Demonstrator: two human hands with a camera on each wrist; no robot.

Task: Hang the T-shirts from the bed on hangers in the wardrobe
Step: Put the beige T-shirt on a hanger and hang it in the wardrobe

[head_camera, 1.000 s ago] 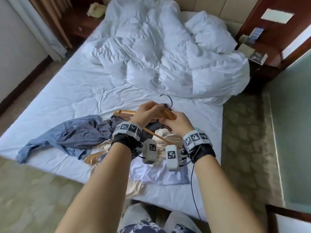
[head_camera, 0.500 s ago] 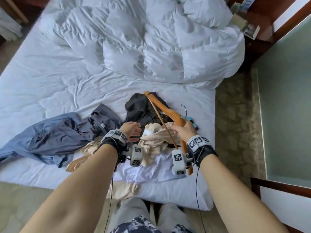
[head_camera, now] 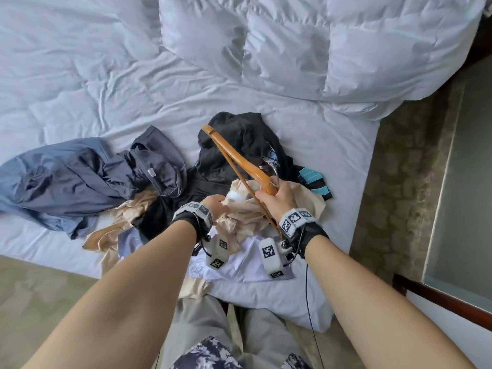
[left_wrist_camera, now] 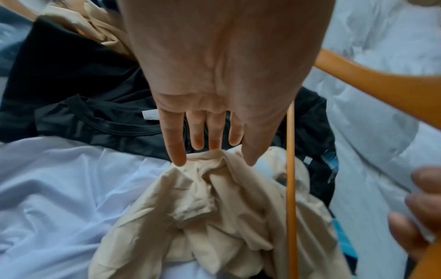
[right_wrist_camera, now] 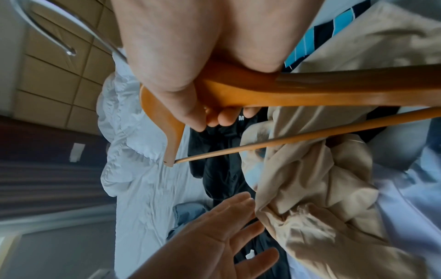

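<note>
My right hand (head_camera: 277, 197) grips a wooden hanger (head_camera: 234, 158) at its middle, by the metal hook (head_camera: 275, 170), and holds it tilted above the clothes pile. My left hand (head_camera: 215, 205) reaches with straight fingers (left_wrist_camera: 176, 151) to the crumpled beige T-shirt (head_camera: 247, 211), its fingertips at the cloth's edge. A black T-shirt (head_camera: 239, 139) lies behind the beige one, a white one (head_camera: 239, 265) below it, and a blue-grey one (head_camera: 66, 177) to the left. In the right wrist view the hanger (right_wrist_camera: 262, 90) crosses over the beige T-shirt (right_wrist_camera: 322, 198).
The clothes lie on a white bed (head_camera: 93, 83) near its front edge. A bunched white duvet (head_camera: 306, 43) fills the far side. A dark and blue striped cloth (head_camera: 316, 182) sits right of the pile. Carpet (head_camera: 399, 182) and a wood-trimmed wall (head_camera: 439, 299) lie to the right.
My left hand let go of the hanger and came down to the beige T-shirt. My right hand swung the hanger so that one end points away, and my view dropped closer to the pile.
</note>
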